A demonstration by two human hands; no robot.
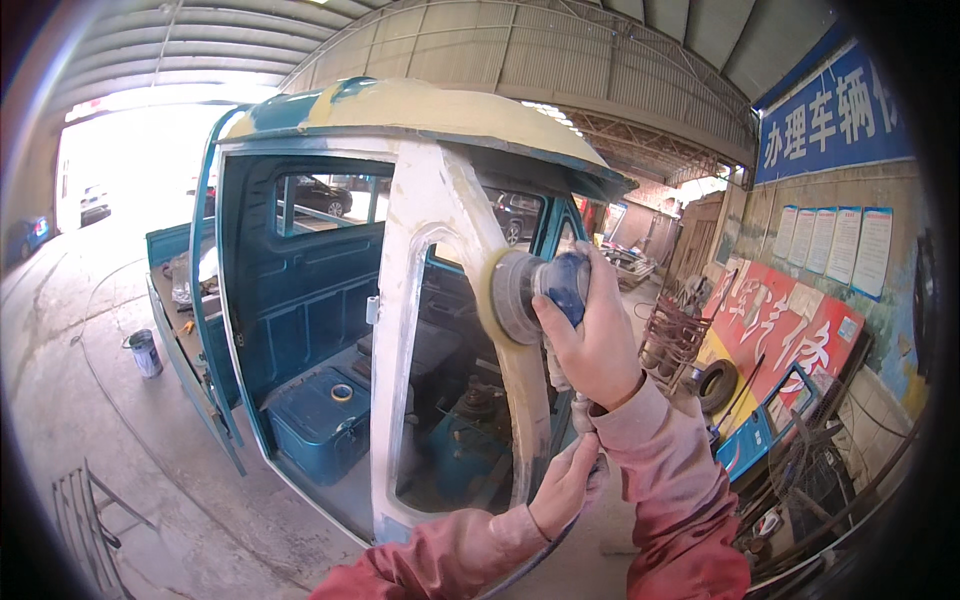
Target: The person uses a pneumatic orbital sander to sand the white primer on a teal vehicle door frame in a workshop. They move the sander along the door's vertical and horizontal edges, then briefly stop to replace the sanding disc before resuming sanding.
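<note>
My right hand (597,345) is wrapped around the blue-topped head of a round sander (518,297). The sander's pad rests against the front pillar (462,200) of a small vehicle cab, where white and yellowish filler patches show. Lower down, my left hand (568,487) is closed around the sander's hose end (584,415), just under the tool. The cab roof (420,105) is mostly pale yellow with blue areas. Through the side opening, a blue box seat (318,425) carries a roll of tape (342,392).
A paint bucket (143,353) stands on the floor at left, near a metal rack (95,520). Along the right wall are a red sign board (775,330), a tire (716,386), coil springs (672,335) and a blue door frame (768,425). Cars are parked beyond the cab.
</note>
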